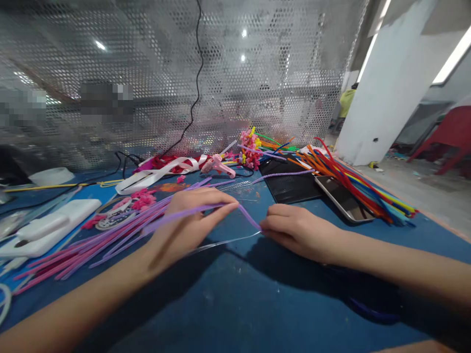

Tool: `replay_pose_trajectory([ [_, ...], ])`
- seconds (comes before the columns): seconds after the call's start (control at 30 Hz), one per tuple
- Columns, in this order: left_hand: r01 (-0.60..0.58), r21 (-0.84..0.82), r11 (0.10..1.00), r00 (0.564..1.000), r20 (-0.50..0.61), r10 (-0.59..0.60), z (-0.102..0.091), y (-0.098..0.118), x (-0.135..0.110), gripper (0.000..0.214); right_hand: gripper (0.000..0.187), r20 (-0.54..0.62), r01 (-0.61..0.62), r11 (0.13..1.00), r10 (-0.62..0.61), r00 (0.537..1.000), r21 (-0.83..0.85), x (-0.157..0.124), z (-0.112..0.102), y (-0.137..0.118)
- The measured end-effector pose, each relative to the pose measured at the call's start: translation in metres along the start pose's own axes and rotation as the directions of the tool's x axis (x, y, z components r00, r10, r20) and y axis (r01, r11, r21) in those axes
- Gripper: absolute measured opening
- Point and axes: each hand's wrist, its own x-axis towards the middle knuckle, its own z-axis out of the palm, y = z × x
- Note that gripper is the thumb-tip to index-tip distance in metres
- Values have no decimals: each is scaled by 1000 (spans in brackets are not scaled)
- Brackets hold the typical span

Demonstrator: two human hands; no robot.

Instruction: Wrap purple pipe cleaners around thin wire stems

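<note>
A light purple pipe cleaner (249, 216) stretches between my two hands above the blue table. My left hand (191, 215) pinches it between thumb and forefinger, and its loose end trails back over the hand to the left. The fingertips of my right hand (298, 230) are closed on the pipe cleaner's other end. A thin, clear or silvery strand (228, 241) meets that end at the right fingertips and runs left beneath my left hand; its far end is hidden. Under and beside my left hand lies a bundle of pink and purple pipe cleaners (121, 235).
A phone (346, 198) and multicoloured pipe cleaners (368, 189) lie to the right, beside a black pad (283, 184). Behind are a pink glue gun (219, 165), pink fuzzy flowers (250, 149) and white ribbon (147, 180). A white power strip (77, 215) lies left.
</note>
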Motion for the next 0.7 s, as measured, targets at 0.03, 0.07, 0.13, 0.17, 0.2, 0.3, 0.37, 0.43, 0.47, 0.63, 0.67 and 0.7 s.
replay_pose_trajectory([
  [0.03,88,-72,993,995,42,-86,3,-4,0,16,19,-52,59,998,-57,997,39,-1,0,0],
  [0.07,156,-141,978,986,88,-145,7,-8,-1,16,20,-101,112,990,-103,989,85,-1,-1,-1],
  [0.13,219,-238,946,971,148,-188,17,-13,-7,16,21,-186,171,970,-138,973,175,-2,-2,-2],
  [0.17,211,-254,944,975,129,-183,23,-13,-12,17,20,-229,160,963,-110,967,215,-2,-2,-3],
  [0.2,157,-248,956,987,76,-142,29,-11,-18,17,19,-271,113,962,-43,962,248,-1,-3,-3],
  [0.3,-266,-12,964,961,-87,264,41,3,-41,16,17,-377,-149,939,265,888,311,3,-7,-2],
  [0.37,-500,264,825,836,-102,539,41,18,-56,10,18,-372,-262,913,372,850,314,4,-9,0],
  [0.43,-477,390,788,821,-123,558,32,33,-64,12,19,-307,-273,911,368,878,310,4,-10,1],
  [0.47,-451,401,797,837,-118,534,25,39,-64,13,19,-261,-269,908,358,897,321,3,-10,1],
  [0.63,-413,400,818,864,-110,491,-7,42,-46,12,23,-101,-331,815,425,900,476,-1,-10,-3],
  [0.67,-405,392,826,866,-125,484,-7,39,-42,14,23,-76,-343,777,445,892,527,-2,-10,-4],
  [0.7,-394,390,832,869,-136,476,-5,36,-40,16,23,-41,-357,730,466,884,583,-2,-10,-5],
])
